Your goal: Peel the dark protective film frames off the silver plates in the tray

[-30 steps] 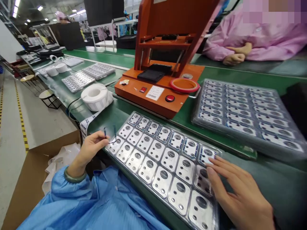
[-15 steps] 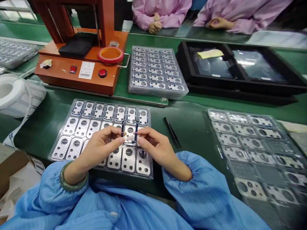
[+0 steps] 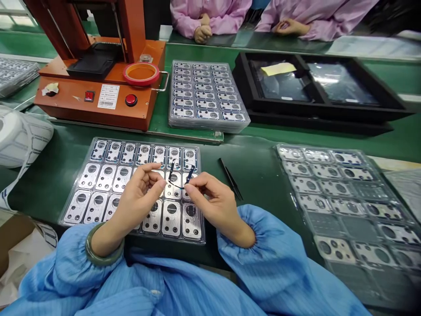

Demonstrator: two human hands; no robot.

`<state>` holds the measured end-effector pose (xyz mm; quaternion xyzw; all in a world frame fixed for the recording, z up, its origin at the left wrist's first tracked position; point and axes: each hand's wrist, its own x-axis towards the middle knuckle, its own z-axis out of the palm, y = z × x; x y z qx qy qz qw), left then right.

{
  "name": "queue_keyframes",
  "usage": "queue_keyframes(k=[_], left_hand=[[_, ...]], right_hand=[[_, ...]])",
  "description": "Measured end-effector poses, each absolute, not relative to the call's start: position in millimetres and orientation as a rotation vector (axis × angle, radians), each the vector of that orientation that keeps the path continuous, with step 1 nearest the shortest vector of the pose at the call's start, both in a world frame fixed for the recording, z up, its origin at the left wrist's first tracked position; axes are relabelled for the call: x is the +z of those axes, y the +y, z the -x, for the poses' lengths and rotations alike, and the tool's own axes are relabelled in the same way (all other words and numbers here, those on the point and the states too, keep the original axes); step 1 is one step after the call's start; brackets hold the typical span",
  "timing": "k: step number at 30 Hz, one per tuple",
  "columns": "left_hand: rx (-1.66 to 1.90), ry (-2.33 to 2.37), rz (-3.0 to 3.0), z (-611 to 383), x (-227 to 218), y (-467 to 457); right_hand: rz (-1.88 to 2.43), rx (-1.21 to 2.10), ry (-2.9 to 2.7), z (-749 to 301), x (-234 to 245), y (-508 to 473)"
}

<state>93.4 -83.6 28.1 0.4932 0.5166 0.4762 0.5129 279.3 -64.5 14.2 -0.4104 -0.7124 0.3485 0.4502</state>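
Worker's left hand (image 3: 140, 193) and right hand (image 3: 210, 197) come close together over a factory bench, their fingertips pinching a thin dark U-shaped strip (image 3: 171, 171) from either side, its two blue arms pointing up. The strip hangs just above a clear blister tray (image 3: 197, 241) of punched metal plates, over the second row near the tray's right end. Plates in the tray's far row carry blue-edged trim; those in the nearer rows show bare metal. Fine black tweezers (image 3: 231, 179) lie on the green bench mat (image 3: 263, 184) just right of the tray, near the right hand. A green bangle (image 3: 98, 245) circles the left wrist, and blue smock sleeves (image 3: 237, 228) gather at both cuffs.

Farther right sits a second clear tray (image 3: 345, 202) of metal plates. Beyond the work, an orange bench press (image 3: 98, 94) with a red button (image 3: 130, 100) stands beside a stacked tray of plates (image 3: 208, 96) and a black tray (image 3: 243, 74) holding a yellow note (image 3: 279, 69). Two co-workers in pink smocks (image 3: 210, 17) rest their hands across the bench. A white roll (image 3: 19, 136) lies at far left.
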Motion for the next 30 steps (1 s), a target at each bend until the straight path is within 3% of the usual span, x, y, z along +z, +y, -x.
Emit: queue_keyframes(k=[11,21,30], left_hand=[[1.044,1.323,-1.281,-89.6,23.8,-82.8],[0.986,1.375,-1.542,-93.2,45.6,-90.1],[0.82,1.374,-1.616,-110.4,55.2,-67.4]], right_hand=[[1.035,0.95,-1.785,-277.9,17.2,-66.0],[0.995,1.049,-1.77,-289.5,18.7,-69.1],[1.161,1.209,-1.465,-302.1,12.3,-73.7]])
